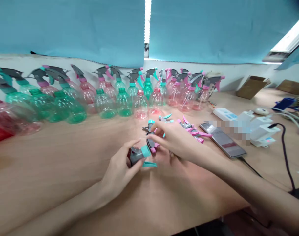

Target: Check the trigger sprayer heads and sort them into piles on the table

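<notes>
My left hand (117,168) grips a grey spray head with a teal collar (139,155), its teal trigger sticking out to the right below. Just beyond it my right hand (177,139) reaches over loose spray heads on the table, its fingers bent and apart. A grey and pink spray head (152,146) lies under its fingertips, and another with a teal cap (151,122) is right behind them. Whether the fingertips touch these is unclear. More pink and grey spray heads (193,131) lie to the right of this hand, partly hidden.
Clear green bottles (125,105) and pink bottles (140,106) stand in rows along the wall, several with spray heads on. To the right lie a phone (224,141) with a cable, white chargers (261,129) and a cardboard box (251,87). The table's front edge runs at lower right.
</notes>
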The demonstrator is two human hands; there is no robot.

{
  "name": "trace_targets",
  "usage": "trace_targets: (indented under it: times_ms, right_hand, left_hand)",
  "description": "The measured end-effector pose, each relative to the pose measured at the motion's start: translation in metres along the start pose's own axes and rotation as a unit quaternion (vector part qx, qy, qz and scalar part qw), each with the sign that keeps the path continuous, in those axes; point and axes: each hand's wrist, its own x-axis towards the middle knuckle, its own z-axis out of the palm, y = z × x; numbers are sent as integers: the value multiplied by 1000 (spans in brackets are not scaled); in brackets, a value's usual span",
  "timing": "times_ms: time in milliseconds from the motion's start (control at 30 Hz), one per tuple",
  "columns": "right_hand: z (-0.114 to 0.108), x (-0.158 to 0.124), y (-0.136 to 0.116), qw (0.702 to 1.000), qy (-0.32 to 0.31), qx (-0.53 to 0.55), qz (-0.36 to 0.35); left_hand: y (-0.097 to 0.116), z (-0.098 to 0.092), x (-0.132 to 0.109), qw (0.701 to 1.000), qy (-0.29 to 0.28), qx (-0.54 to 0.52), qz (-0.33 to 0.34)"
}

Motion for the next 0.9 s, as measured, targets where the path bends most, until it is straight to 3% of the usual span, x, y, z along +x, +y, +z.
trace_targets:
  times_ms: [67,233,400,667,900]
  right_hand:
    - [4,11,9,996,17,-68,-50]
    - [24,22,35,975,-24,-173,-136]
    - [29,13,52,963,-48,-220,-146]
    - [12,0,66,955,-65,-254,-142]
    - [5,4,59,949,-41,-284,-133]
  left_hand:
    - [-5,-6,6,999,10,-3,-42]
    - [-15,-14,15,997,6,-36,-73]
    - [-16,-14,14,993,-9,-89,-79]
    - [-25,-12,25,970,-63,-208,-109]
    - [-11,-24,30,962,-90,-226,-121]
